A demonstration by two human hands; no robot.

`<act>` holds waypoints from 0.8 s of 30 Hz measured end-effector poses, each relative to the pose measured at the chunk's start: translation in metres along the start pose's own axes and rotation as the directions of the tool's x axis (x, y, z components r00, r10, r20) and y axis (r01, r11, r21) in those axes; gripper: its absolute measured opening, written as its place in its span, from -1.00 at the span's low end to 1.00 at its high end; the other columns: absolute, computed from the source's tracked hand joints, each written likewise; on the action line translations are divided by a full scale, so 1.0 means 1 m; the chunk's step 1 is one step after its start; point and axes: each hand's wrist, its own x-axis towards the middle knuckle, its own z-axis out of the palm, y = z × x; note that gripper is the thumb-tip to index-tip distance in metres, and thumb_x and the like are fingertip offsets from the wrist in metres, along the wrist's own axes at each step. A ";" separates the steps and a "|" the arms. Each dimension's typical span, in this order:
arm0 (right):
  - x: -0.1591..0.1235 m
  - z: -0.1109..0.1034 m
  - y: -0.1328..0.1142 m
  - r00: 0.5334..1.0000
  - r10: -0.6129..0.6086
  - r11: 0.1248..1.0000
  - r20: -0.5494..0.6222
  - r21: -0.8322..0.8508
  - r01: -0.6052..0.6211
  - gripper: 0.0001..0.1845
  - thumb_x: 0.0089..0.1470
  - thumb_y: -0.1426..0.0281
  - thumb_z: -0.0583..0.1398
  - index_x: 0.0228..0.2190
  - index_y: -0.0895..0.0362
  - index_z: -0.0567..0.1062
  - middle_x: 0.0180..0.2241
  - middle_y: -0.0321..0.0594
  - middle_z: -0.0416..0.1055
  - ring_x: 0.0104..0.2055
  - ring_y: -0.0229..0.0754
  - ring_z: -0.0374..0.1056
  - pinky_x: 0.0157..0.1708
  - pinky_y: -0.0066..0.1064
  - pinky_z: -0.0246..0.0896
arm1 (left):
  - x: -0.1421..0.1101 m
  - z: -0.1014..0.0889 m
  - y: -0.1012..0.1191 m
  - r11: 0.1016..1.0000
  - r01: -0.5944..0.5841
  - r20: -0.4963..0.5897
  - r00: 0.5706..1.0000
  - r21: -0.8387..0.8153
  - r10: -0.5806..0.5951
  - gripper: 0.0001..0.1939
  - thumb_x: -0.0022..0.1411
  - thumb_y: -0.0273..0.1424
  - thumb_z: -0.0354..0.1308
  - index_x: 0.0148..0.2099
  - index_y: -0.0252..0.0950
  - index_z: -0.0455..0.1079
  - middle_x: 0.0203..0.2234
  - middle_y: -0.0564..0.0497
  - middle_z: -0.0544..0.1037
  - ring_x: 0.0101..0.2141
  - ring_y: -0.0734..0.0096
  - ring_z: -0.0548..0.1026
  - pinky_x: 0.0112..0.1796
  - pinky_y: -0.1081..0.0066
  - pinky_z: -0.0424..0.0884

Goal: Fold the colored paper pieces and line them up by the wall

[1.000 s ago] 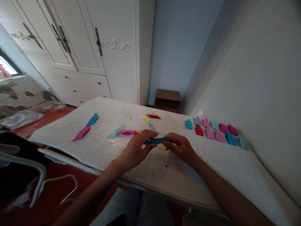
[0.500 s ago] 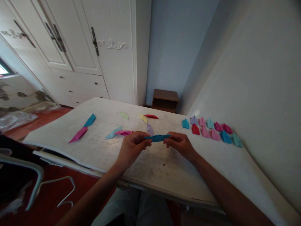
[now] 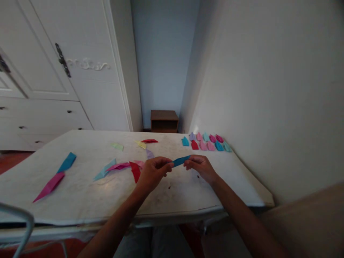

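Observation:
Both my hands hold a narrow folded blue paper strip (image 3: 180,161) just above the white table (image 3: 80,200). My left hand (image 3: 153,172) pinches its left end with closed fingers. My right hand (image 3: 199,166) pinches the right end, fingers curled. Just left of my left hand lie a red folded piece (image 3: 135,171), a magenta piece (image 3: 118,166) and a light blue piece (image 3: 104,170).
Several small folded paper units (image 3: 205,141) in blue, red, pink and teal sit in a row by the right wall. A blue and magenta strip (image 3: 55,175) lies far left. Green, yellow and red pieces (image 3: 141,143) lie further back. White wardrobe and a brown stool (image 3: 163,120) stand behind.
The view has swung to the right and the table sits differently in frame. My hands lifted the blue strip off the table and keep it pinched between them.

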 end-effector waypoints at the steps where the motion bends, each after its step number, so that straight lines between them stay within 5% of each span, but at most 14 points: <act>1: -0.007 -0.006 0.001 0.999 0.000 1.000 -0.051 -0.018 -0.001 -0.64 -0.07 0.08 0.32 -0.53 0.14 0.58 -0.56 -0.24 0.47 -0.50 -0.24 0.34 -0.45 -0.40 0.26 | 0.003 0.006 0.000 1.000 0.006 0.066 0.998 0.027 -0.008 -0.78 0.04 -0.27 0.28 -0.32 -0.33 0.55 -0.54 -0.01 0.59 -0.52 0.41 0.53 -0.52 0.49 0.43; 6: -0.040 -0.031 0.006 0.961 0.052 0.999 -0.273 0.005 -0.053 -0.64 -0.04 0.09 0.30 -0.53 0.15 0.54 -0.58 -0.26 0.43 -0.52 -0.26 0.30 -0.46 -0.42 0.22 | 0.026 0.048 -0.002 0.995 0.025 0.192 0.980 0.100 -0.044 -0.82 0.09 -0.36 0.22 -0.30 -0.37 0.56 -0.57 0.01 0.55 -0.59 0.51 0.46 -0.55 0.53 0.40; 11: -0.062 -0.063 0.009 0.837 0.146 0.986 -0.528 0.151 -0.076 -0.65 -0.10 0.10 0.33 -0.47 0.14 0.53 -0.49 -0.25 0.45 -0.53 -0.29 0.27 -0.54 -0.47 0.17 | 0.057 0.109 -0.005 0.975 -0.023 0.274 0.961 0.221 -0.040 -0.80 0.16 -0.41 0.15 -0.24 -0.38 0.56 -0.58 0.01 0.53 -0.56 0.50 0.48 -0.57 0.56 0.40; 19: -0.096 -0.117 0.032 0.641 -0.015 0.959 -0.767 -0.193 -0.208 -0.63 0.02 0.10 0.19 -0.30 0.15 0.49 -0.43 -0.14 0.50 -0.52 -0.17 0.41 -0.57 -0.39 0.33 | 0.102 0.198 -0.011 0.915 -0.095 0.324 0.945 0.393 -0.042 -0.80 0.18 -0.44 0.14 -0.25 -0.35 0.60 -0.54 -0.04 0.58 -0.47 0.39 0.56 -0.37 0.45 0.46; 21: -0.100 -0.115 0.036 0.633 -0.071 0.939 -0.771 -0.266 -0.218 -0.66 0.06 0.14 0.16 -0.27 0.14 0.49 -0.41 -0.13 0.52 -0.46 -0.14 0.44 -0.47 -0.32 0.39 | 0.109 0.213 -0.009 0.892 -0.119 0.320 0.947 0.436 -0.030 -0.80 0.18 -0.44 0.14 -0.24 -0.32 0.60 -0.47 -0.06 0.61 -0.39 0.34 0.58 -0.29 0.42 0.46; 24: -0.101 -0.108 0.036 0.701 -0.102 0.884 -0.705 -0.388 -0.261 -0.71 0.09 0.20 0.14 -0.29 0.13 0.53 -0.33 -0.09 0.55 -0.33 -0.07 0.47 -0.27 -0.22 0.40 | 0.118 0.232 -0.005 0.862 -0.151 0.324 0.946 0.483 -0.016 -0.78 0.18 -0.39 0.17 -0.16 -0.29 0.59 -0.36 -0.07 0.63 -0.30 0.30 0.59 -0.23 0.40 0.45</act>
